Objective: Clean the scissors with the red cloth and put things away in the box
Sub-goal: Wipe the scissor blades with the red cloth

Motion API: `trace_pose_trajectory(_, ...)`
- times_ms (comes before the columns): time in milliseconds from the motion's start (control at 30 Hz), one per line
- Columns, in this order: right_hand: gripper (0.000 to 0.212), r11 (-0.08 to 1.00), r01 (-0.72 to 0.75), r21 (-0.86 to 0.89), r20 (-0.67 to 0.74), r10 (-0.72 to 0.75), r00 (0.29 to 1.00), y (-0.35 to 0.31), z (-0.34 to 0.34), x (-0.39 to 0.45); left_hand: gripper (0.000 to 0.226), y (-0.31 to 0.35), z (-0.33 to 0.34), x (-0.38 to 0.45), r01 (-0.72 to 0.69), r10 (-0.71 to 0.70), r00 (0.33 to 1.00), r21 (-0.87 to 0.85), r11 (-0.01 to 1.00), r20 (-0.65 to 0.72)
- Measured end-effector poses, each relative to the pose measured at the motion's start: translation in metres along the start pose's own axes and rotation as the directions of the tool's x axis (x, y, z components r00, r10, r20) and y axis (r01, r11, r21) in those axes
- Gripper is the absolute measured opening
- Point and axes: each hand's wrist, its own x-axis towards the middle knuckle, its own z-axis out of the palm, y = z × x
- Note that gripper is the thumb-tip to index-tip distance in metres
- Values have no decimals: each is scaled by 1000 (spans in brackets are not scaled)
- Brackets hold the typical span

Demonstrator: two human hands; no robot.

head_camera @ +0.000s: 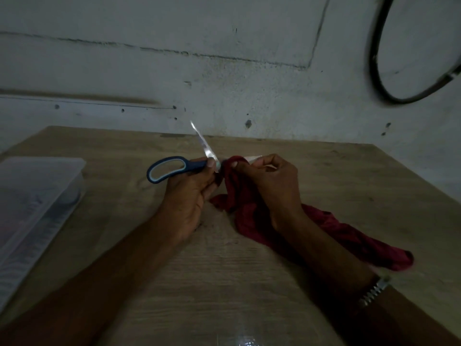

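Note:
The scissors (172, 168) have blue handles and shiny blades spread apart. My left hand (189, 196) grips them at the handle near the pivot, above the wooden table (224, 283). One blade points up and away toward the wall. The other blade runs to the right and is mostly covered. My right hand (269, 181) pinches the red cloth (336, 236) around that blade, close to the pivot. The rest of the cloth trails under my right wrist and lies on the table to the right.
A clear plastic box (35, 211) with its lid on sits at the table's left edge. The grey wall (224, 71) rises right behind the table. A black cable loop (376, 71) hangs on the wall at the upper right.

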Motion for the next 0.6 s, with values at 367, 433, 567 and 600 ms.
trace_pose_trajectory(367, 23, 993, 95, -67, -77, -100, 992, -4, -9, 6, 13, 2, 3, -1, 19, -19, 999, -10, 1000, -26)
trace_pose_trajectory(433, 18, 997, 78, -23, -58, -79, 995, -4, -14, 8, 12, 1, 4, -2, 29, -29, 999, -21, 999, -30)
trace_pose_trajectory(567, 8, 995, 87, 43, 20, -88, 996, -4, -18, 12, 12, 1, 1, -1, 70, -72, 997, -74, 995, -18)
trace_pose_trajectory(600, 8, 995, 59, 83, 54, -64, 996, -5, -18, 12, 12, 2, -1, 0, 77, -79, 997, -85, 993, -12)
